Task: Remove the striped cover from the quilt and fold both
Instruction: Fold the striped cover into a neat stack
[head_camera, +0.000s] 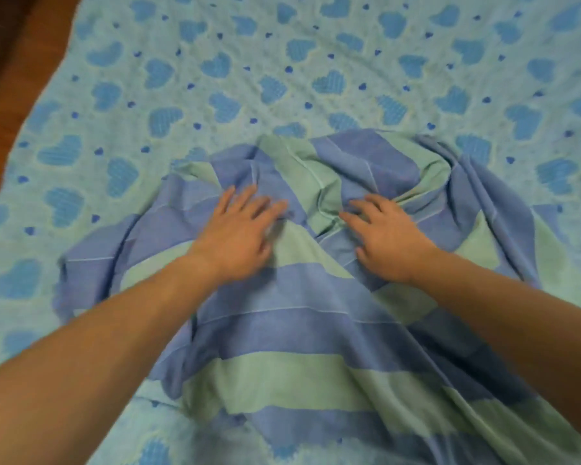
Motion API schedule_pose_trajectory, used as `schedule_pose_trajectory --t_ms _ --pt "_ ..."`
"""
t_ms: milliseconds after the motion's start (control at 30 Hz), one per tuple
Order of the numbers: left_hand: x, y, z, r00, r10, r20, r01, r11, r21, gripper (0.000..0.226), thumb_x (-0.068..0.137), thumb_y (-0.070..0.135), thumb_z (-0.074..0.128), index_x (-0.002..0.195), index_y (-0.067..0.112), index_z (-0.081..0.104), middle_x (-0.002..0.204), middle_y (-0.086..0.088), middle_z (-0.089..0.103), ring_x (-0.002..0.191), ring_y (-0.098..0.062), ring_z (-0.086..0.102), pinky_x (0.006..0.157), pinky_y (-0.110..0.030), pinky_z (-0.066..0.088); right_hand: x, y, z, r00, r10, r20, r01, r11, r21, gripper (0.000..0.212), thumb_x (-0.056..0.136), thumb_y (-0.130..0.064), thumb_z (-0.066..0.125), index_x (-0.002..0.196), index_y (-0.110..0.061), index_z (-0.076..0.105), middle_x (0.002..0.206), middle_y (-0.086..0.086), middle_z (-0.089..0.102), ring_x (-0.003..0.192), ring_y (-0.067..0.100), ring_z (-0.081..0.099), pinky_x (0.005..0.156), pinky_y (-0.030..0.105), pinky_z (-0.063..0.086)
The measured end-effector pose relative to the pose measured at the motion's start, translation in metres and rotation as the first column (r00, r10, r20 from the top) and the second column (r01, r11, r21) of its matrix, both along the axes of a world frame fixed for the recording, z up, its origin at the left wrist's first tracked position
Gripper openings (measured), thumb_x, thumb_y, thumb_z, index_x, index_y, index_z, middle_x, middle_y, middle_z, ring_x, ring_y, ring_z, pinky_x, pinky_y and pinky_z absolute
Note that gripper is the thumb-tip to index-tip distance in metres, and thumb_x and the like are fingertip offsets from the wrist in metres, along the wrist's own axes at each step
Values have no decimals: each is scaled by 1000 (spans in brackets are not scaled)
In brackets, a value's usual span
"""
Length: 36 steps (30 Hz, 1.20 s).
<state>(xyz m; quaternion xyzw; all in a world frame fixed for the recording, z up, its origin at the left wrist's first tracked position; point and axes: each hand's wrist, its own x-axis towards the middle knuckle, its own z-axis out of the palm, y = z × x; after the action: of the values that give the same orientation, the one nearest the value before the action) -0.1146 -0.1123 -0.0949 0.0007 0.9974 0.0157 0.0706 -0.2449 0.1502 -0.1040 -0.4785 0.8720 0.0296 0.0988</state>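
Left hand: the left hand [239, 229] lies palm down on the striped cover [302, 317], fingers spread and nearly straight, pressing on a blue band; it grips nothing.
Right hand: the right hand [386, 239] also rests palm down on the cover, its fingers bent a little, the tips at a bunched fold; whether they pinch the cloth cannot be told.
Hands together: they lie side by side, slightly apart, a ridge of cloth between them.
Striped cover: blue and green bands, crumpled in a heap in the middle and near part of the view, lying on top of the quilt.
Quilt: the quilt [282, 62], pale green with blue hearts, is spread flat under the cover.
Floor: brown wooden floor [10, 45] shows at the upper left.
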Motion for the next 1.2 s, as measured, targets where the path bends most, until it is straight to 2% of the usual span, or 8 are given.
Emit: schedule_pose_trajectory --t_ms 167,333,733,833,933,1067,1133,1200 --pt "21 35 -24 889 -177 423 241 965 -101 56 91 29 49 145 32 35 118 -3 69 114 -26 61 114 -45 23 -18 30 -20 985 -93 -143 135 939 318 50 94 -19 42 145 -18 40 129 12 57 123 35 47 114 51 18" --pt "88 15 -8 757 -271 595 406 908 -103 27 89 27 46 113 29 58 113 -1 69 104 -25 65 97 -37 41 6 83 5 982 90 -163 -80 994 71 7 71 -12 73 76 -16 71 72 11 52 74 32 52 75 44 39" --pt "129 51 22 578 -55 814 220 971 -90 44 92 52 43 130 31 50 134 -4 58 122 -28 58 97 -42 48 78 140 41 999 34 20 -38 976 214 3 81 -13 65 81 -16 64 82 8 56 78 31 54 74 42 46" --pt "120 72 35 772 -86 630 185 978 -94 78 82 75 44 146 32 30 150 -5 33 137 -27 35 108 -43 35 73 108 79 916 -323 239 328 945 19 20 99 -18 50 83 -11 59 84 10 54 85 33 54 76 43 42" --pt "94 116 52 933 3 360 -170 885 434 115 68 85 56 153 44 -9 161 3 15 144 -18 24 114 -41 34 75 66 129 779 -286 559 570 696 -437 20 98 -12 51 84 -16 64 82 1 61 82 17 60 76 27 46" --pt "50 110 63 967 106 230 -170 945 280 43 86 46 61 121 38 37 113 -9 67 98 -35 65 72 -40 53 61 62 146 632 -145 761 733 430 -527 24 98 -21 51 112 -34 65 110 -10 69 103 6 65 88 18 51" --pt "39 51 62 915 378 142 -399 899 177 20 87 21 56 102 25 44 98 -18 67 88 -42 65 67 -43 50 43 106 119 628 -470 620 768 504 -396 42 97 -22 57 138 -24 50 140 -2 54 129 12 49 106 25 40" --pt "38 -21 55 626 773 106 -751 560 351 23 89 6 52 111 7 55 109 -30 63 100 -49 62 80 -52 51 34 171 84 454 -797 398 886 452 -104 62 92 -26 66 145 -9 41 148 18 43 137 31 39 113 42 31"
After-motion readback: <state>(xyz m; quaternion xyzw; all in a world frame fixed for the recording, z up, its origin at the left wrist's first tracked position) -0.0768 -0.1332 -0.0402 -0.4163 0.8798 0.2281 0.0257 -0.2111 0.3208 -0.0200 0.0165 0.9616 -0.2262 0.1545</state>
